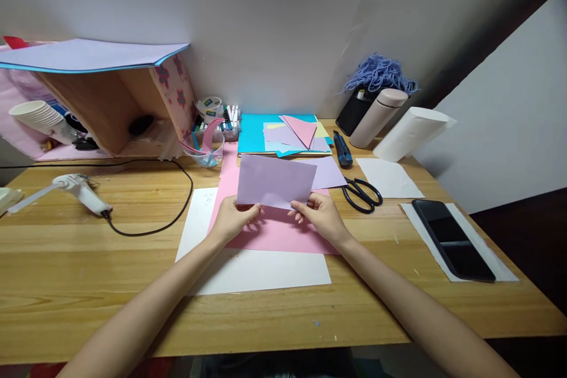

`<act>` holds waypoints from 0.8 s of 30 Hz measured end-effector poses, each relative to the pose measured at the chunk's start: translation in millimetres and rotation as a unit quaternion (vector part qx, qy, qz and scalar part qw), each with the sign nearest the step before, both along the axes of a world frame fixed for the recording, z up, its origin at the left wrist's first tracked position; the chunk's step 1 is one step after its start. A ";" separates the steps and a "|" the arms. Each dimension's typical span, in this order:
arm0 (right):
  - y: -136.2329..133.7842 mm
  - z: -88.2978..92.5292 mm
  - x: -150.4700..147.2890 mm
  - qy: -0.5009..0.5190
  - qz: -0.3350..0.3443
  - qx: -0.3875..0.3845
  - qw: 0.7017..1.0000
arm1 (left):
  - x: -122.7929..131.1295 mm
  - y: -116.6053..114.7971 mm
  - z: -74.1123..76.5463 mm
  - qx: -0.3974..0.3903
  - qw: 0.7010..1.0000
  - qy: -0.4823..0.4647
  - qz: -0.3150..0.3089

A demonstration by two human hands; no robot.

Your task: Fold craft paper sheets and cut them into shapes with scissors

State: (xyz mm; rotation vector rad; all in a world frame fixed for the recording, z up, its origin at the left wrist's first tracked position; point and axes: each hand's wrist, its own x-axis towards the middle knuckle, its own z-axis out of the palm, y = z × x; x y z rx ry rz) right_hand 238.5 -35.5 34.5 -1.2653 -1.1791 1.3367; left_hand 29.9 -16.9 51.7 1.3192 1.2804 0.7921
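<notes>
A rectangular sheet of lilac paper [277, 182] is held up and tilted between both hands. My left hand [234, 218] pinches its lower left corner, thumb in front. At the lower right corner, my right hand [321, 215] grips the same sheet between thumb and fingers. Beneath them lies a larger pink sheet [283, 239], on top of a white sheet [266, 274]. Another lilac piece [330, 172] rests just behind the right hand, partly over the black-handled scissors [363, 195], whose blades are hidden.
A glue gun [84, 194] with its cord lies left, near a cardboard box [170, 88]. Behind are a clear cup [206, 147], markers [233, 121] and paper scraps on a blue pad [252, 133]. Rightward are a utility knife [342, 150], a flask [378, 118], a tissue roll [410, 133] and a phone [452, 239].
</notes>
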 end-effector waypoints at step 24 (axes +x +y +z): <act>-4.4 -1.9 -13.2 0.131 0.110 -0.126 0.977 | -10.6 3.6 5.6 -0.026 0.998 -0.056 0.031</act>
